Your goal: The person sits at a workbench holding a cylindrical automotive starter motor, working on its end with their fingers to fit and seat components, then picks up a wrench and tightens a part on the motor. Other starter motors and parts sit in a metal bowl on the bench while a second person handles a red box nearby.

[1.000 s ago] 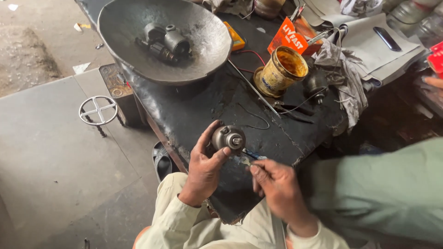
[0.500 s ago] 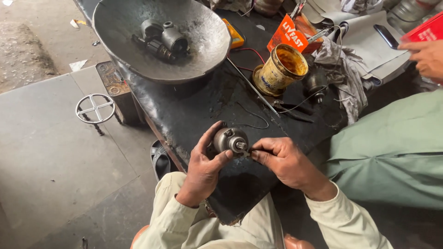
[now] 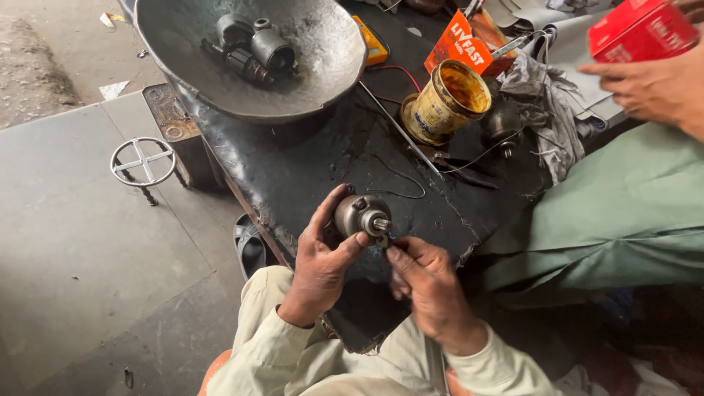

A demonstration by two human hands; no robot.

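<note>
My left hand (image 3: 323,264) grips a small grey metal motor part (image 3: 359,214) with a short shaft sticking out toward the right. My right hand (image 3: 427,282) is closed around a thin tool or small piece at the shaft end (image 3: 381,227); what it pinches is mostly hidden by the fingers. Both hands hover over the near edge of a black greasy workbench (image 3: 308,169). My sleeves are pale beige.
A large grey metal bowl (image 3: 323,66) with several motor parts stands at the back left. A yellow grease tin (image 3: 444,99), an orange packet (image 3: 458,44), rags and wires lie on the bench. Another person in green (image 3: 623,213) at right holds a red box (image 3: 638,29). A round wire stand (image 3: 143,161) sits on the floor.
My right hand has moved in against the shaft end of the motor part. The other person's hand with the red box has come further into view at top right.
</note>
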